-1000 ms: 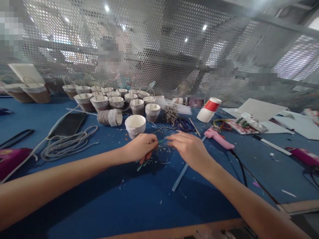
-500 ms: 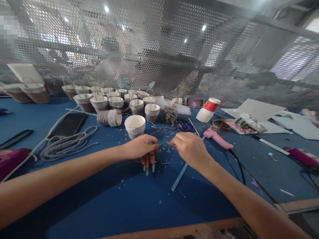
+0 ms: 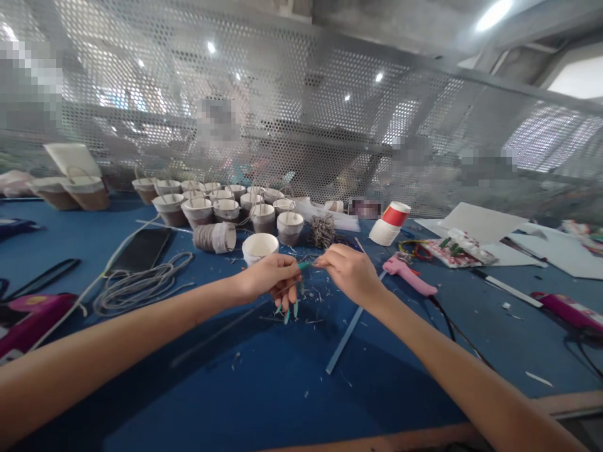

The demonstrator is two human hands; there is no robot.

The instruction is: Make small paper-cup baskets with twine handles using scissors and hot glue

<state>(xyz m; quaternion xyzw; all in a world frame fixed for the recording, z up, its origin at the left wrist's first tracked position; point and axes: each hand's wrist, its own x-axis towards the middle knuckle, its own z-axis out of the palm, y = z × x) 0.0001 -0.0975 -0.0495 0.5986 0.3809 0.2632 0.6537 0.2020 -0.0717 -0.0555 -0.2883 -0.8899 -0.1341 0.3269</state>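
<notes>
Our left hand (image 3: 279, 279) is closed in a pinch of thumb and forefinger on a thin strand (image 3: 221, 331), which trails blurred toward the near left; its remaining fingers dangle loosely, green nails downward. Our right hand (image 3: 349, 269), back up and fingers bunched, pinches too, just beside the left thumb, seemingly on the same strand, though the spot is too small for us to be sure. The forearms reach in from the near left and near right.

Just beyond the left hand stands a wrapped cup (image 3: 259, 250), its white inner wall showing. To its left a grey-brown cup (image 3: 210, 238) lies on its side, mouth to the right. Behind them we see a cluster of cord-handled cups (image 3: 225, 211), with two brown cups (image 3: 89, 194) at the far left. On the far right a tilted stack of paper cups (image 3: 384, 233) is topped by a red-banded one. The pink glue gun (image 3: 411, 277) lies nearer. On the right we cannot read the pale markings on a purple object (image 3: 572, 312).
</notes>
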